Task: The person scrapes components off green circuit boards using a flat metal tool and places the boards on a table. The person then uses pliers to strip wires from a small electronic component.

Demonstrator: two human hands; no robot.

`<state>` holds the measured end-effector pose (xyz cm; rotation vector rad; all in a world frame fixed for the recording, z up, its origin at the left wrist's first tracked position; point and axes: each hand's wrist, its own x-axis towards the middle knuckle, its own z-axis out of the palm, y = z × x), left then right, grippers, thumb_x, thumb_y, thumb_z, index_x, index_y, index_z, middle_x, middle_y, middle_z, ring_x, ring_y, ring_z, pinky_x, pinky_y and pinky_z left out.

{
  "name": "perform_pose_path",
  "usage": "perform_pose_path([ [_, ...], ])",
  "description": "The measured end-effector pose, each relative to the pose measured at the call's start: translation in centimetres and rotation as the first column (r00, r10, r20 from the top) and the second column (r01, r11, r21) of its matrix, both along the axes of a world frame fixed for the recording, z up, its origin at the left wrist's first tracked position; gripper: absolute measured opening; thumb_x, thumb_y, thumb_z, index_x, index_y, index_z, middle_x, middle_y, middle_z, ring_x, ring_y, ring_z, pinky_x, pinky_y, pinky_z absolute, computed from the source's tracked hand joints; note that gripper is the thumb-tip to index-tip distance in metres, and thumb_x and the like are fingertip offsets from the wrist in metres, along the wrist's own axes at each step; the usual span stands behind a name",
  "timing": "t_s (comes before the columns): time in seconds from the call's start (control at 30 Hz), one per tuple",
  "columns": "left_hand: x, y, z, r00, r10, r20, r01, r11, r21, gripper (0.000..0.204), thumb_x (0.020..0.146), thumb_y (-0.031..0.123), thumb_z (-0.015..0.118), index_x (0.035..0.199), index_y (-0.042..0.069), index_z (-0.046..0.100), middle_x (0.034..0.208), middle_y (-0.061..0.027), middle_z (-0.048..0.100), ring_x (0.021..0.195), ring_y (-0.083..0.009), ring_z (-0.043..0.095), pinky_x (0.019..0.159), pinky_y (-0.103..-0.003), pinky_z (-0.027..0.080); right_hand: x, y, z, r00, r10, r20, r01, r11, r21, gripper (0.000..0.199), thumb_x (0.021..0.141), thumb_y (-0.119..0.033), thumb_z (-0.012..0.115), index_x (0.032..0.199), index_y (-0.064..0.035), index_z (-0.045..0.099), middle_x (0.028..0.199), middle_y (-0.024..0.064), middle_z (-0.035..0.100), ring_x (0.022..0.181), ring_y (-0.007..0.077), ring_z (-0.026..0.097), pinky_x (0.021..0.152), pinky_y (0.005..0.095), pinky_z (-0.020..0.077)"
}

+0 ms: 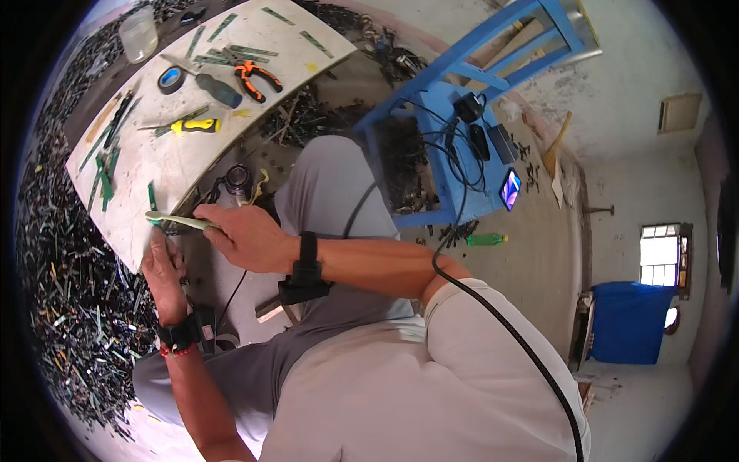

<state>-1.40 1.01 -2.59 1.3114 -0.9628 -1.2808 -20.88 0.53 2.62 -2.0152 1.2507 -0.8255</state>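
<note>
My right hand (250,237) is closed around the handle of a pale green toothbrush (183,221), its head pointing left at the table edge. Under that head, my left hand (162,266) pinches a narrow green strip (152,197), which looks like a piece of circuit board. The brush head touches or lies just over the strip's lower end; I cannot tell which. Both hands are at the near edge of the pale tabletop (165,165). More green strips (105,183) lie further up the table.
On the table are orange-handled pliers (258,80), a yellow-handled screwdriver (195,125), a dark-handled tool (219,90) and blue tape (171,79). A blue chair (454,173) at right carries cables and a phone (510,189). Dark scrap (85,331) heaps at left. A black cable (523,346) crosses my right arm.
</note>
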Motion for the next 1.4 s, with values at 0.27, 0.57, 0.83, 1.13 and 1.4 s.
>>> perform_pose_path([
  [0.27, -0.1, -0.4, 1.2, 0.995, 0.063, 0.077, -0.071, 0.992, 0.100, 0.043, 0.099, 0.044, 0.045, 0.069, 0.014, 0.039, 0.058, 0.0043, 0.035, 0.049, -0.0047, 0.030, 0.045, -0.021, 0.023, -0.1, -1.0, -0.5, 0.998, -0.038, -0.046, 0.036, 0.999, -0.038, 0.019, 0.087, -0.012, 0.053, 0.106, -0.0098, 0.057, 0.071, 0.0166, 0.058, 0.069, 0.0374, 0.059, 0.058, 0.0467, 0.0452],
  [0.57, 0.0, -0.6, 0.9, 0.999, 0.054, 0.005, -0.054, 0.993, 0.102, 0.042, 0.099, 0.046, 0.044, 0.072, 0.014, 0.040, 0.060, 0.0047, 0.035, 0.049, -0.0038, 0.029, 0.044, -0.020, 0.023, -0.2, 0.3, -0.8, 0.999, -0.041, -0.026, 0.036, 0.984, -0.175, 0.025, 0.084, -0.009, 0.057, 0.108, -0.0094, 0.061, 0.068, 0.0159, 0.058, 0.065, 0.0357, 0.059, 0.056, 0.0437, 0.0460],
  [0.83, 1.1, 0.4, -0.7, 0.986, 0.069, 0.153, -0.065, 0.997, -0.034, 0.031, 0.099, 0.040, 0.045, 0.091, 0.013, 0.057, 0.064, 0.0081, 0.039, 0.053, -0.0035, 0.034, 0.044, -0.020, 0.028, 0.1, -2.1, -1.0, 0.993, 0.116, -0.021, -0.118, 0.985, -0.128, 0.027, 0.087, -0.012, 0.055, 0.113, -0.0081, 0.062, 0.076, 0.0164, 0.062, 0.065, 0.0335, 0.060, 0.057, 0.0409, 0.0481],
  [1.13, 0.4, -0.5, 0.8, 0.996, 0.074, 0.042, -0.076, 0.996, 0.048, 0.046, 0.098, 0.045, 0.047, 0.067, 0.012, 0.045, 0.055, 0.0042, 0.039, 0.045, -0.0057, 0.033, 0.041, -0.022, 0.025, -0.2, -3.1, -1.5, 0.991, 0.097, 0.087, -0.093, 0.994, -0.052, 0.025, 0.090, -0.007, 0.060, 0.113, 0.0018, 0.064, 0.091, 0.0143, 0.070, 0.072, 0.0084, 0.058, 0.064, 0.0249, 0.0484],
  [1.4, 1.5, 0.1, 0.9, 0.993, 0.062, 0.101, -0.070, 0.994, 0.078, 0.050, 0.097, 0.048, 0.048, 0.062, 0.012, 0.044, 0.053, 0.0035, 0.041, 0.045, -0.0058, 0.035, 0.040, -0.023, 0.025, 1.3, -4.5, -0.8, 0.994, -0.033, 0.106, 0.048, 0.990, -0.134, 0.026, 0.086, -0.013, 0.060, 0.110, -0.0046, 0.066, 0.079, 0.0195, 0.063, 0.065, 0.0299, 0.063, 0.060, 0.0330, 0.0492],
])
